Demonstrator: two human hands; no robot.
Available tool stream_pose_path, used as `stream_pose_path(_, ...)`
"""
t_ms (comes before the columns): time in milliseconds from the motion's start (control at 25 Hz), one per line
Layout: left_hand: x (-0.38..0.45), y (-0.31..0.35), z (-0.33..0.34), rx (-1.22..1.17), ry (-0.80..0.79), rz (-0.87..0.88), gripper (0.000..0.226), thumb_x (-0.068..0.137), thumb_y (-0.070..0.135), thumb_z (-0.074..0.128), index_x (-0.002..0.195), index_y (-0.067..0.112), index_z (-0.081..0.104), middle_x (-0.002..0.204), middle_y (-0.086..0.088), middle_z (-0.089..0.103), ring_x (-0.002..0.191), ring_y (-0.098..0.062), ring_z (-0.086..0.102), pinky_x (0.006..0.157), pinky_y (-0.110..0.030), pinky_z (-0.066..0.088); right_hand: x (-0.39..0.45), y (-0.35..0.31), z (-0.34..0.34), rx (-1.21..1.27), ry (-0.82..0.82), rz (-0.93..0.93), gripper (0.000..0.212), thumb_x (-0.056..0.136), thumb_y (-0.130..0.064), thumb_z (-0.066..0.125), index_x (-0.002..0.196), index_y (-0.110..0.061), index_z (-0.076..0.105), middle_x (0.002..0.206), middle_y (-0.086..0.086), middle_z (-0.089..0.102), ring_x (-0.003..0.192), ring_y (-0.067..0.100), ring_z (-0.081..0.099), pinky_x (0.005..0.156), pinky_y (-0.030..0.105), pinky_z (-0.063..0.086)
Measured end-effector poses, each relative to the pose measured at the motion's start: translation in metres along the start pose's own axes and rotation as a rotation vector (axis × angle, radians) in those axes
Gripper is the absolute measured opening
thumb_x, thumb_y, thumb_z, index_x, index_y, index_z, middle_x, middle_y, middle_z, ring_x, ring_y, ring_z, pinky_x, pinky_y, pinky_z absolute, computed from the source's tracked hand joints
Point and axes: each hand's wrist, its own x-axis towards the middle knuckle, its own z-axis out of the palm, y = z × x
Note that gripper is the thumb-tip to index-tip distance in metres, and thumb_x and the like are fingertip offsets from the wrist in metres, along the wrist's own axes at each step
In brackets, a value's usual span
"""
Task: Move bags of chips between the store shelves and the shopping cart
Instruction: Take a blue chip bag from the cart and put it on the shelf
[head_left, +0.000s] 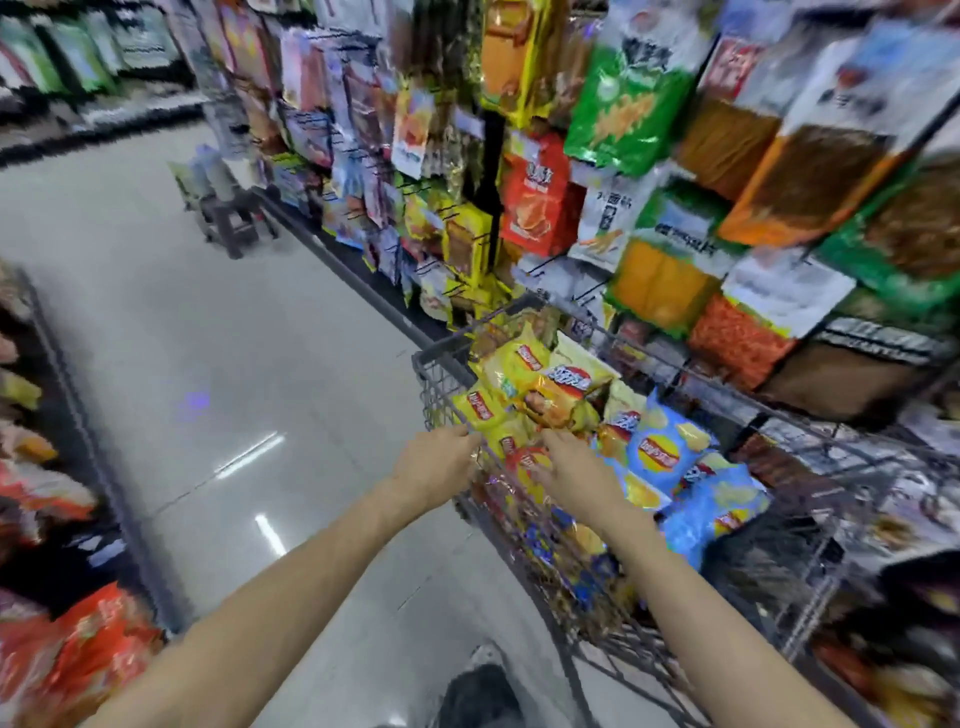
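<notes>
Head view: I see my left hand (436, 462) at the cart (441, 358) rim, grip unclear, and my right hand (574, 475), fingers spread, on a red chip bag (524, 462). Yellow and blue bags (660, 452) fill the cart; shelves (675, 156) stand far right.

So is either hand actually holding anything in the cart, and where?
It cannot be told. Both the left hand and right hand reach onto the yellow crinkly chip bags in the grey wire cart; no closed grip is visible.
</notes>
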Motion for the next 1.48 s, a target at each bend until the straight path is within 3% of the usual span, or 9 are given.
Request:
stream_pose_path(160, 0.078, 0.029, 0.003, 0.033, -0.032, 0.222, 0.040, 0.095, 0.033, 0.047, 0.134, 0.024, 0.051, 0.117, -0.005, 0.061, 0.110, -0.032, 0.061, 0.079, -0.043, 0.056, 0.002, 0.058, -0.021, 0.066, 0.034, 0.259, 0.039, 0.100, -0.031, 0.051, 0.135, -0.015, 0.043, 0.129, 0.009, 0.049, 0.116, 0.034, 0.051, 0.083, 0.043, 0.048)
stream_pose_path(320, 0.117, 0.056, 0.022, 0.081, -0.140, 0.384, 0.043, 0.098, 0.034, 0.045, 0.140, 0.023, 0.045, 0.128, -0.005, 0.054, 0.117, -0.030, 0.055, 0.079, -0.037, 0.048, -0.017, 0.085, -0.011, 0.059, 0.026, 0.439, 0.041, 0.101, -0.033, 0.050, 0.138, -0.018, 0.041, 0.138, 0.005, 0.047, 0.122, 0.029, 0.049, 0.083, 0.038, 0.046)
stream_pose_path(640, 0.166, 0.061, 0.084, 0.109, -0.474, 0.628, 0.041, 0.099, 0.035, 0.045, 0.138, 0.023, 0.045, 0.130, -0.007, 0.057, 0.117, -0.032, 0.059, 0.083, -0.041, 0.051, -0.036, 0.082, 0.057, 0.373, -0.032, 0.834, 0.041, 0.098, -0.028, 0.053, 0.133, -0.012, 0.039, 0.126, 0.015, 0.054, 0.117, 0.035, 0.053, 0.091, 0.047, 0.046)
stream_pose_path(800, 0.198, 0.050, 0.109, 0.066, -0.671, 0.698, 0.041, 0.098, 0.044, 0.049, 0.134, 0.023, 0.048, 0.127, -0.007, 0.059, 0.113, -0.030, 0.061, 0.085, -0.041, 0.053, -0.024, 0.070, 0.080, 0.496, -0.068, 1.099, 0.031, 0.099, -0.021, 0.049, 0.123, -0.005, 0.039, 0.125, 0.020, 0.052, 0.111, 0.037, 0.057, 0.075, 0.040, 0.041)
stream_pose_path(920, 0.221, 0.052, 0.126, -0.014, -0.825, 0.695, 0.050, 0.096, 0.050, 0.053, 0.136, 0.020, 0.046, 0.132, -0.007, 0.057, 0.120, -0.030, 0.057, 0.085, -0.037, 0.048, -0.014, 0.071, 0.091, 0.518, -0.035, 1.230, 0.054, 0.101, -0.026, 0.049, 0.142, 0.002, 0.028, 0.144, 0.019, 0.041, 0.127, 0.034, 0.050, 0.090, 0.039, 0.044)
stream_pose_path(1040, 0.238, 0.061, 0.149, -0.094, -0.932, 0.631, 0.062, 0.094, 0.054, 0.055, 0.143, 0.019, 0.041, 0.140, -0.003, 0.054, 0.122, -0.028, 0.056, 0.079, -0.033, 0.041, -0.004, 0.077, 0.094, 0.580, 0.025, 1.292, 0.072, 0.101, -0.029, 0.050, 0.152, 0.004, 0.010, 0.157, 0.020, 0.025, 0.141, 0.033, 0.034, 0.107, 0.038, 0.035)
stream_pose_path(1160, 0.239, 0.066, 0.173, -0.322, -1.101, 0.491, 0.086, 0.078, 0.065, 0.067, 0.146, 0.021, 0.038, 0.140, -0.001, 0.054, 0.125, -0.025, 0.055, 0.098, -0.040, 0.047, 0.008, 0.086, 0.105, 0.711, 0.088, 1.369, 0.081, 0.098, -0.037, 0.055, 0.155, -0.005, 0.008, 0.151, 0.021, 0.039, 0.135, 0.037, 0.042, 0.103, 0.044, 0.040)
stream_pose_path(1280, 0.233, 0.065, 0.196, -0.399, -1.147, 0.435, 0.092, 0.079, 0.042, 0.079, 0.152, 0.023, 0.025, 0.148, 0.002, 0.044, 0.133, -0.021, 0.044, 0.110, -0.044, 0.040, 0.015, 0.093, 0.117, 0.738, 0.130, 1.434, 0.082, 0.097, -0.041, 0.056, 0.155, -0.011, 0.008, 0.150, 0.019, 0.040, 0.134, 0.041, 0.041, 0.103, 0.051, 0.043)
stream_pose_path(1480, 0.228, 0.067, 0.199, -0.461, -1.125, 0.425, 0.075, 0.090, 0.022, 0.071, 0.150, 0.015, 0.028, 0.144, -0.003, 0.046, 0.132, -0.021, 0.044, 0.103, -0.031, 0.039, 0.017, 0.092, 0.122, 0.821, 0.204, 1.440, 0.061, 0.100, -0.031, 0.053, 0.148, -0.008, 0.022, 0.134, 0.022, 0.056, 0.121, 0.044, 0.052, 0.095, 0.050, 0.046)
